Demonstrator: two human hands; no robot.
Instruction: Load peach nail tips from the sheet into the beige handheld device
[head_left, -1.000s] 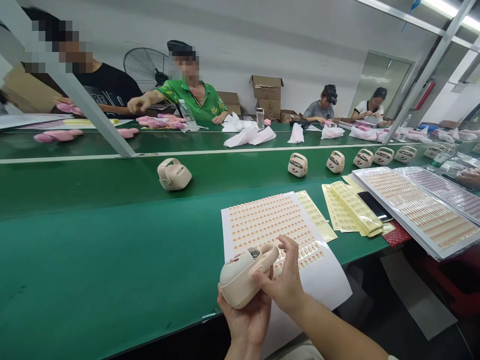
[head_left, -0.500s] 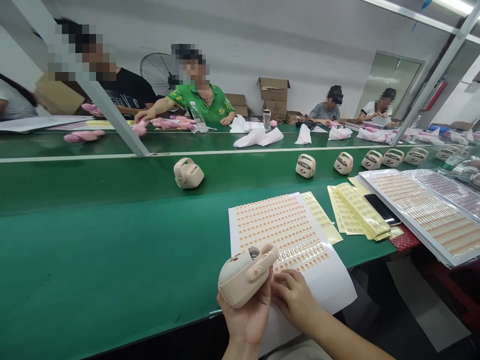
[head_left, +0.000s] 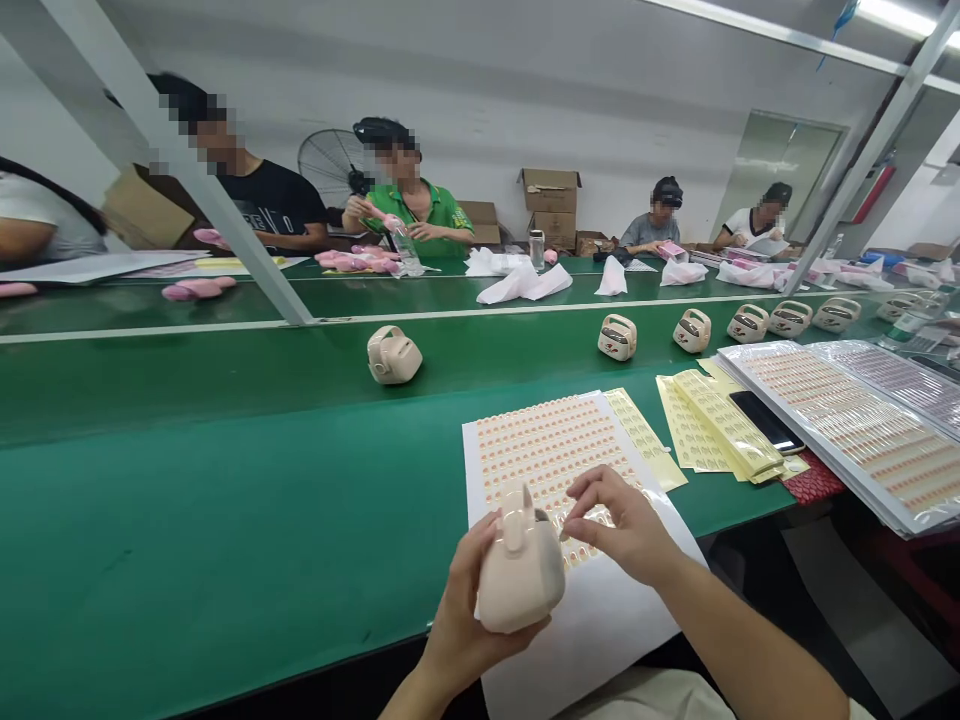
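Note:
My left hand is wrapped round a cream portable speaker, holding it tilted above the table edge with a plain end and its handle facing me. Just right of the speaker is my right hand, thumb and forefinger drawn together in a pinch. Whatever may be between those fingertips is too small to make out. Under both hands lies a white sheet of orange-and-white stickers, partly covered by the speaker.
More cream speakers stand spaced along the green belt, one apart on the left. Yellow sticker sheets, a phone and a stack of sleeved sheets lie right. Co-workers sit opposite, behind a slanted metal post.
My left hand has turned the speaker, so its plain end now faces me. My right hand has moved up and right from behind it into a pinch. A co-worker opposite has lifted a pink item.

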